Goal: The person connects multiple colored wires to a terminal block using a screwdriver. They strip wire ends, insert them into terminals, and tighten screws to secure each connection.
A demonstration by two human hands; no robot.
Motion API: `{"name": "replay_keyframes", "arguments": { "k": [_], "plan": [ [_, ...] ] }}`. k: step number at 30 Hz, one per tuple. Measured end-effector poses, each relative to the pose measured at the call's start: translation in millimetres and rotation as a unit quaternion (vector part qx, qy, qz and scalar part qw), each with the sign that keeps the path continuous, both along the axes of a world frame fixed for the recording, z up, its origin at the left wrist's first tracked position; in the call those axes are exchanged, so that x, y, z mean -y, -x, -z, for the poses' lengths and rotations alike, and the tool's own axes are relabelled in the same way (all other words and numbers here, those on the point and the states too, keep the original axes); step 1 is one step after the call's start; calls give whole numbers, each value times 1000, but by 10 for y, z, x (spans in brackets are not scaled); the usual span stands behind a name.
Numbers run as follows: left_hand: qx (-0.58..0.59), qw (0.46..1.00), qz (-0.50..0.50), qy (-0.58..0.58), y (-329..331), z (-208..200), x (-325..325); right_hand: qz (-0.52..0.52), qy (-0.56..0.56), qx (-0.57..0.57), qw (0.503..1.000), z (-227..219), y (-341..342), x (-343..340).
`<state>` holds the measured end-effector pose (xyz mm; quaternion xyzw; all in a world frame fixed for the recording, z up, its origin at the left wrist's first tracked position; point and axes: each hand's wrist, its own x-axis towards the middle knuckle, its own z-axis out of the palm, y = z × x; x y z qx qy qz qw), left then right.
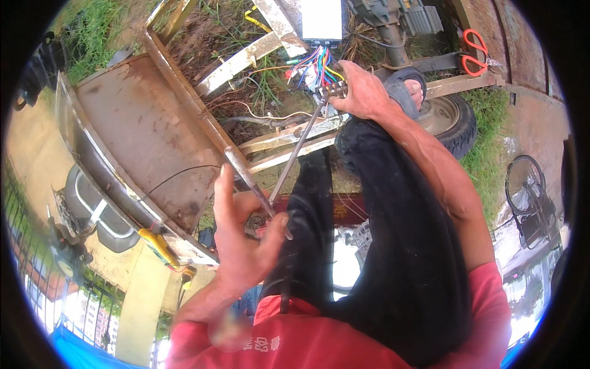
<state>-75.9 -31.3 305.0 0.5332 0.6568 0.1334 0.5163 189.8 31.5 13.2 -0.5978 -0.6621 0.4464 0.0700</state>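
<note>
My left hand (pixel 241 237) is closed on a T-handle wrench (pixel 297 147), thumb and fingers about its crossbar. The slim metal shaft slants up and away to a dark terminal block (pixel 332 90), where its tip seems to meet the near side. My right hand (pixel 364 92) pinches that block from the right. Several coloured wires (pixel 319 64) fan from the block up toward a white-topped box (pixel 321 19). Fingers partly hide the block's right end.
A rusty metal frame (pixel 184 92) borders a brown panel (pixel 132 117) at left. Orange-handled scissors (pixel 474 54) lie at the far right, above a wheel (pixel 452 123). A yellow meter (pixel 157 245) sits at lower left. My sandalled foot (pixel 409 92) rests beside my right hand. Loose thin wires (pixel 264 115) cross the frame.
</note>
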Motion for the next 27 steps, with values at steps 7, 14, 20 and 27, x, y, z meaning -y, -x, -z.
{"name": "replay_keyframes", "arguments": {
  "k": [7, 14, 20, 27],
  "plan": [
    [174, 907, -237, 302, -203, 52, -194, -6, -14, 7, 1000, 7, -1, 13],
    [66, 951, -139, 268, -238, 152, -399, -17, -2, 7, 1000, -17, 12, -12],
    [52, 976, 210, 8, -82, 331, -298, -38, 26, 6, 999, 6, -17, -53],
    [53, 923, 359, 125, 46, 354, -348, -23, 13, -5, 1000, 70, -11, -5]
  ]
}}
